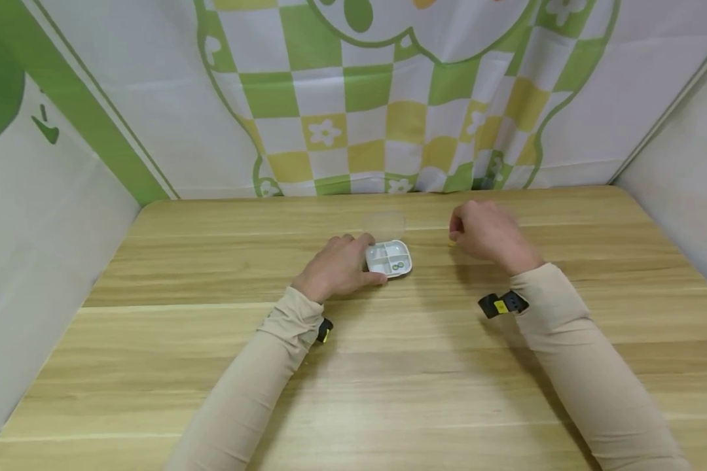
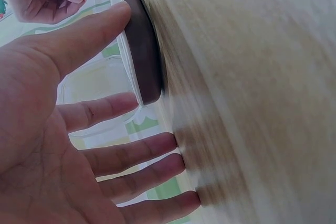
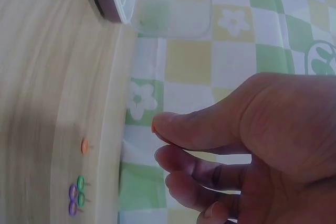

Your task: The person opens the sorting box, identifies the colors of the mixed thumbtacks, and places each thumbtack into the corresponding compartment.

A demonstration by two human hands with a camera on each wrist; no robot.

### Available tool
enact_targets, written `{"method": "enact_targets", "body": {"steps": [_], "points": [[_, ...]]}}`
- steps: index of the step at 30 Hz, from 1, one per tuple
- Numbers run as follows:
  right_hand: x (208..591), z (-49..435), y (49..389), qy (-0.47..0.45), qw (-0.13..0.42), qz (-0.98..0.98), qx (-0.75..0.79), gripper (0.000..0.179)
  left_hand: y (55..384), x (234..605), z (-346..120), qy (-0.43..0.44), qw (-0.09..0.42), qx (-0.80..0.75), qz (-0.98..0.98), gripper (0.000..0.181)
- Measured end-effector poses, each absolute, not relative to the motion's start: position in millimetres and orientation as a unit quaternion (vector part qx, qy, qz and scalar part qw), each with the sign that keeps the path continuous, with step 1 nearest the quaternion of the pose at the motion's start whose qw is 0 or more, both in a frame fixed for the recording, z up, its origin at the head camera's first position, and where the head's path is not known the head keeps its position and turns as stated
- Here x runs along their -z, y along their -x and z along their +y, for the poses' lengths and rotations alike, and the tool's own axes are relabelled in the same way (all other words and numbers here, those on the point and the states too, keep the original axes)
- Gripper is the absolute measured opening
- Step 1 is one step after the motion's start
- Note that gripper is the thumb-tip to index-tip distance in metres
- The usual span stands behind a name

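Observation:
A small pill box with a dark outer shell and a white tray divided into four compartments sits on the table. Its clear lid stands raised at the back. Two small round pieces lie in the near right compartment. My left hand pinches the box between thumb and index finger, its other fingertips touching the table. To the right of the box, my right hand pinches a small orange round-headed pin, mostly hidden by the thumb.
In the right wrist view, several loose round-headed pins lie on the wooden table: an orange one, green ones and purple ones. A checked cloth hangs behind the table.

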State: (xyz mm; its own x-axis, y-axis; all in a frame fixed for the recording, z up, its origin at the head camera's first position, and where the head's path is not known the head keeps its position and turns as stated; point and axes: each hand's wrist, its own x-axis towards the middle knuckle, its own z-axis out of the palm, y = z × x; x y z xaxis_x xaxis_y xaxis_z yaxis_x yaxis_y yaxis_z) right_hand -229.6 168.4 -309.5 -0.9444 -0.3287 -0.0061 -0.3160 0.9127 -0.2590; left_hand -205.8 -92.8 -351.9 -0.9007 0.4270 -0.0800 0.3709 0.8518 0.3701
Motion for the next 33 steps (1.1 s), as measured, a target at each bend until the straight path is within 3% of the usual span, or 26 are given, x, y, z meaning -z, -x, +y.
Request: {"method": "enact_targets", "body": {"steps": [33], "points": [[315, 101, 231, 0.193, 0.051, 0.972, 0.128, 0.011, 206, 351, -93, -0.216, 0.073, -0.173, 0.958, 0.062]]}}
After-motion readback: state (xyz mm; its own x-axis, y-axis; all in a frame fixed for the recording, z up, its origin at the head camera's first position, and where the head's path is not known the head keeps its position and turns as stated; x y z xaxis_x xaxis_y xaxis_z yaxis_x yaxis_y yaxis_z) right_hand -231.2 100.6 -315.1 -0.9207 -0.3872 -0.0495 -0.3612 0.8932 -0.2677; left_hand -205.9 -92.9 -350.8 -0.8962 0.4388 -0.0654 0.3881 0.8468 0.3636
